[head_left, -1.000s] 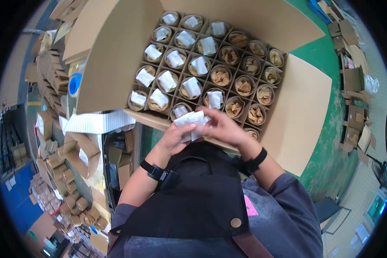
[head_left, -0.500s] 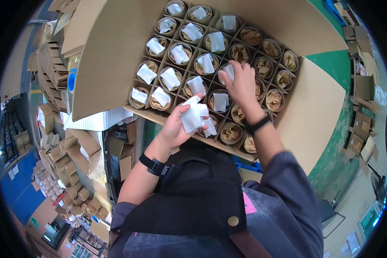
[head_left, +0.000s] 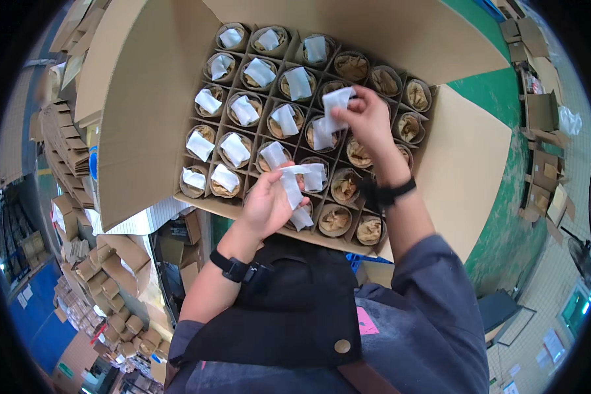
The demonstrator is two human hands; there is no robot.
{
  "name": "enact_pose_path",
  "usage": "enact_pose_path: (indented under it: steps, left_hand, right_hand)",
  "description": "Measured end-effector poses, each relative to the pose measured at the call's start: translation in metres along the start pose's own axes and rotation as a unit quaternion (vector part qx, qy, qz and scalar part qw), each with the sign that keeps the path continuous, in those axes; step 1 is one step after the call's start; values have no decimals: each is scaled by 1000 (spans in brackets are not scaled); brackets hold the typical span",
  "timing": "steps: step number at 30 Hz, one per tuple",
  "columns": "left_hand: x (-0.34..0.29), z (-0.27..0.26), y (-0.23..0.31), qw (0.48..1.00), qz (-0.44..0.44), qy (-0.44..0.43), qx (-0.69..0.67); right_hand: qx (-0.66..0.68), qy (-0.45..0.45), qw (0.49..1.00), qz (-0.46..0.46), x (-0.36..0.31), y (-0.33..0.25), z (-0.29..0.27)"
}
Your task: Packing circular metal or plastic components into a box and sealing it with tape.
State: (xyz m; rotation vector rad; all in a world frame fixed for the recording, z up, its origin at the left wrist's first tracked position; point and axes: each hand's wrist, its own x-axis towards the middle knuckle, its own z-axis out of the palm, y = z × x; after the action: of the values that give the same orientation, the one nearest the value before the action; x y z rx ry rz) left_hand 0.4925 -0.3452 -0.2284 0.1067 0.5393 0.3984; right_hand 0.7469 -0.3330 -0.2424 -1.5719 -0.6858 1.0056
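Since half a second ago, the right hand (head_left: 371, 123) has come away from the white packet (head_left: 322, 134) now lying on a paper-stuffed tube and has moved to the next tube up (head_left: 333, 86), a second packet (head_left: 337, 105) pinched between its thumb and fingers above the divided carton (head_left: 144, 98). The left hand (head_left: 267, 203), palm up with fingers half curled, holds at least one more packet (head_left: 291, 187) over the carton's near rows; how many, I cannot tell.
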Motion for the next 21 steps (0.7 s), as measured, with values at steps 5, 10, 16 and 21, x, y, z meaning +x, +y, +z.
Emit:
enact_pose_path:
  steps: [5,10,16,21]
  left_hand:
    - [0,22,21,997,-1,64,52]
    - [22,54,14,973,-9,43,225]
    - [67,93,-35,922,-158,63,347]
    - [101,88,-86,884,-288,-39,366]
  right_hand:
    - [-546,68,830,-88,50,15,7]
    - [-118,-104,968,-198,-48,-34,10]
    - [-113,66,980,-149,-153,-10,-32]
    - [-39,252,965,-63,-205,10,-52]
